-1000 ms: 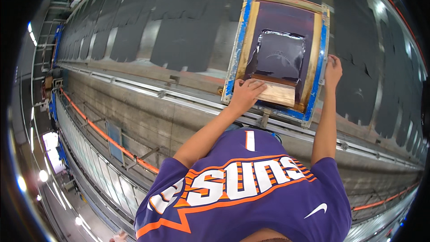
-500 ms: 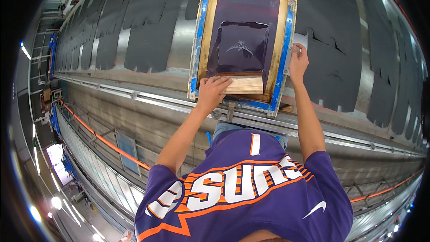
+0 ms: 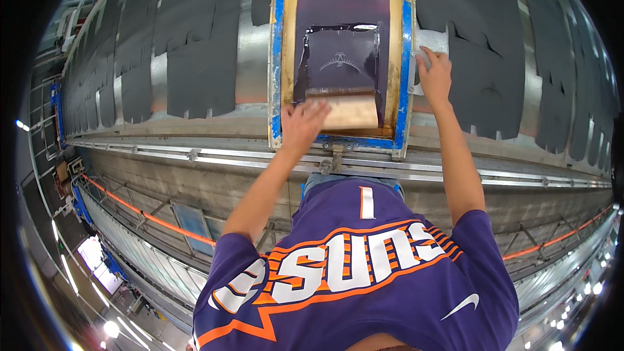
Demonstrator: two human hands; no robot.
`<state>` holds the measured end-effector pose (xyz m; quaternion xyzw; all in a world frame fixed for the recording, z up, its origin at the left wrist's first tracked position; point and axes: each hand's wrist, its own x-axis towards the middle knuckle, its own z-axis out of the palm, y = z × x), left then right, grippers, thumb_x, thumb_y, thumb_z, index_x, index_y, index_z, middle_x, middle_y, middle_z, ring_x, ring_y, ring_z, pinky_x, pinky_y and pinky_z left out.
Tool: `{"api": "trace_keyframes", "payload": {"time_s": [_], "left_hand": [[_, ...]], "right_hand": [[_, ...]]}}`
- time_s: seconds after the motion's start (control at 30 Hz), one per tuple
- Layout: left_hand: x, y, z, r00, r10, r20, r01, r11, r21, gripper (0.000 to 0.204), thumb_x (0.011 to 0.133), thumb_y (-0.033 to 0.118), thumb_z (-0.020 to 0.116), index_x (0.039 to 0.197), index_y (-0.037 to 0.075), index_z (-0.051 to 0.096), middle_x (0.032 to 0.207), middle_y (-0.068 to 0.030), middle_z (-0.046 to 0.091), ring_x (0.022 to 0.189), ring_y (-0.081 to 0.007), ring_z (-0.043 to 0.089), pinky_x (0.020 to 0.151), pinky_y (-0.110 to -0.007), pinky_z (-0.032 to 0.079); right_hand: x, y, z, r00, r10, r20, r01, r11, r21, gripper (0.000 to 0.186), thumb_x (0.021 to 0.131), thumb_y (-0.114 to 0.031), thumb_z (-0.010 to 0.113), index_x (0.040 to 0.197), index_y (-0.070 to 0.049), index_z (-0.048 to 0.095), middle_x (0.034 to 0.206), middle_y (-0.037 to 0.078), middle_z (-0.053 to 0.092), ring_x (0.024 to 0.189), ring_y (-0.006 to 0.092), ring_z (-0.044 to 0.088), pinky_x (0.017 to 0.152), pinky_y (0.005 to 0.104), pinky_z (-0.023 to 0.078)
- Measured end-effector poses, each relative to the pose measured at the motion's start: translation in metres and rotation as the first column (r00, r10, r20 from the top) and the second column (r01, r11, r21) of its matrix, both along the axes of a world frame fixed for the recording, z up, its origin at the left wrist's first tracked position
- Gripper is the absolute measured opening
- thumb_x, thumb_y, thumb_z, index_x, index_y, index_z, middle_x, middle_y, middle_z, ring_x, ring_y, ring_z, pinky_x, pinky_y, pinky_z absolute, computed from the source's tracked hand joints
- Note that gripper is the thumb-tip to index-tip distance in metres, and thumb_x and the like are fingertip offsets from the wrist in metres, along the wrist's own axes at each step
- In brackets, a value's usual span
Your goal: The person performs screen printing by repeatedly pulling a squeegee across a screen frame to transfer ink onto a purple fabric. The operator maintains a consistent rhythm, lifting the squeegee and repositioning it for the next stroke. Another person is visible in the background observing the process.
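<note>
A screen-printing frame point(image 3: 279, 26) with blue-taped, wood-toned edges holds dark purple ink around a pale emblem. My left hand point(image 3: 304, 121), slightly blurred, grips the left end of a wooden squeegee point(image 3: 351, 112) lying across the screen's near end. My right hand point(image 3: 435, 73) has curled fingers on a metal bracket point(image 3: 411, 89) at the frame's right side, with a light plate showing beside it.
A long bed point(image 3: 247, 65) carries rows of dark grey sheets point(image 3: 487, 91), some torn. A metal rail point(image 3: 234, 157) runs along its near edge, in front of my body. Behind me are an orange pipe point(image 3: 149, 218) and concrete flooring.
The frame has shifted left relative to the grey sheets, with both hands and the squeegee along with it, uncovering more light surface at its right. My view has turned slightly.
</note>
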<state>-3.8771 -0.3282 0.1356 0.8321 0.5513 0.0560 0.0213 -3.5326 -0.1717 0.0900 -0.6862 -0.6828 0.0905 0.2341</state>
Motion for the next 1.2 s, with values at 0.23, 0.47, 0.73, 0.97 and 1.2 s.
{"api": "trace_keyframes", "payload": {"time_s": [0.23,0.47,0.73,0.97,1.2], "left_hand": [[-0.013,0.192,0.030,0.967,0.092,0.237,-0.050,0.983,-0.175,0.034,0.076,0.016,0.078,0.109,0.026,0.079,0.105,-0.0003,0.077,0.087,-0.0239,0.068,0.086,-0.044,0.040],[-0.016,0.134,0.005,0.964,0.019,0.266,0.031,0.982,-0.184,0.045,0.070,0.010,0.081,0.113,0.023,0.077,0.114,0.0022,0.075,0.096,-0.0245,0.067,0.083,-0.041,0.048],[-0.019,0.119,0.035,0.965,0.052,0.256,0.009,0.973,-0.230,0.044,0.073,0.012,0.080,0.115,0.025,0.077,0.109,0.0010,0.076,0.096,-0.0231,0.068,0.083,-0.040,0.049],[-0.009,0.219,0.030,0.971,0.097,0.219,-0.032,0.958,-0.285,0.040,0.073,0.013,0.078,0.111,0.025,0.079,0.099,-0.0069,0.076,0.090,-0.0299,0.071,0.081,-0.041,0.057],[-0.003,0.074,0.018,0.984,0.013,0.180,0.023,0.980,-0.198,0.042,0.069,0.010,0.078,0.109,0.020,0.078,0.107,0.0008,0.076,0.091,-0.0246,0.068,0.078,-0.042,0.056]], "right_hand": [[-0.079,0.038,0.100,0.872,0.489,0.006,-0.484,0.864,-0.137,0.043,0.087,-0.031,0.076,0.125,-0.011,0.069,0.122,0.008,0.068,0.112,0.0309,0.060,0.095,0.0472,0.047],[-0.088,-0.028,0.039,0.886,0.460,-0.054,-0.463,0.882,-0.082,0.040,0.076,-0.011,0.076,0.115,-0.008,0.070,0.115,0.006,0.068,0.107,0.0285,0.061,0.089,0.0430,0.048],[-0.085,-0.036,0.078,0.887,0.462,-0.028,-0.462,0.884,-0.068,0.041,0.075,-0.012,0.078,0.115,-0.015,0.071,0.111,0.003,0.069,0.105,0.0267,0.062,0.086,0.0405,0.049],[-0.086,0.051,0.057,0.908,0.371,-0.196,-0.394,0.914,-0.093,0.029,0.080,-0.009,0.074,0.109,-0.010,0.073,0.107,0.009,0.072,0.101,0.0315,0.066,0.087,0.0433,0.053],[-0.072,-0.101,0.039,0.890,0.370,-0.268,-0.409,0.906,-0.108,0.035,0.081,-0.010,0.073,0.116,-0.008,0.069,0.119,0.014,0.069,0.108,0.0343,0.066,0.091,0.0432,0.054]]}}
